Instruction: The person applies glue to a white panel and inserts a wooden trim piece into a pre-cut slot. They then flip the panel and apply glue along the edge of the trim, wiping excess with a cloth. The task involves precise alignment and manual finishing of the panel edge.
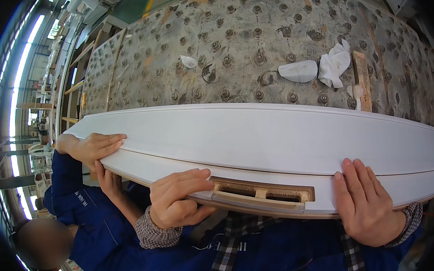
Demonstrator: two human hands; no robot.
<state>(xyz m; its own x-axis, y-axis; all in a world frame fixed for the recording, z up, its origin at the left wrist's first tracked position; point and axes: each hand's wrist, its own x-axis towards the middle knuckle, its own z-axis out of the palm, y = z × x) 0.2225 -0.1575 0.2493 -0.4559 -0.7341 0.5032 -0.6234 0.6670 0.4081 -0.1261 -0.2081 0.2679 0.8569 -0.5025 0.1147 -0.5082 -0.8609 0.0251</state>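
A long white door panel (216,128) lies across the worktable in front of me, a thin groove running along its length. Set into its near edge is a lock cutout (262,190) with two openings, bare wood showing inside. Just left of this cutout, my left hand (178,197) grips the near edge, fingers on top and thumb lower down at the edge side. My right hand (365,200) rests on the panel to the right of the cutout, its fingers stretched out flat over the white face and its palm over the near edge.
At the left, a co-worker in blue has one hand (95,146) on the panel's end and another hand (109,182) at its edge. Beyond lies the stud-covered worktable (165,58), with a white scrap (298,71), crumpled white cloth (335,64) and a wood strip (361,81).
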